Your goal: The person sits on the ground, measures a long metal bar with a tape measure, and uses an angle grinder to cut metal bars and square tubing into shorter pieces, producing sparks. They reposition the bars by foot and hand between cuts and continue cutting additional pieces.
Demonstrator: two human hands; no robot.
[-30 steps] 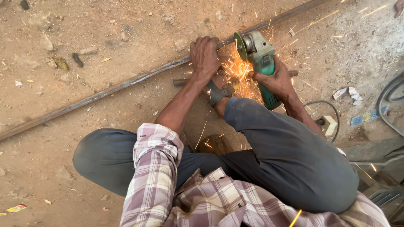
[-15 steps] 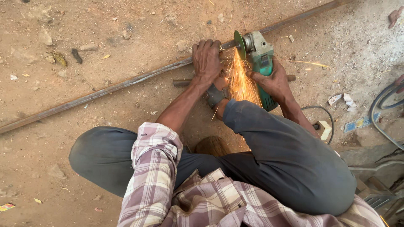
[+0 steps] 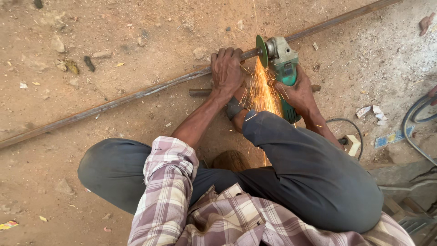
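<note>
Bare dirt floor (image 3: 114, 36) in daylight, strewn with stones (image 3: 57, 44) and paper scraps (image 3: 371, 111); grey hoses (image 3: 416, 118) curl along the right edge.

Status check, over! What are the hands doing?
Left hand pressing down long metal bar. Right hand gripping green angle grinder, sparks flying. Knee close.

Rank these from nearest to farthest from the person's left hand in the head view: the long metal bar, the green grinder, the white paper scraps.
1. Long metal bar: under the left hand, gripped.
2. Green grinder: just right, cutting the bar.
3. White paper scraps: far right on the ground.
</note>
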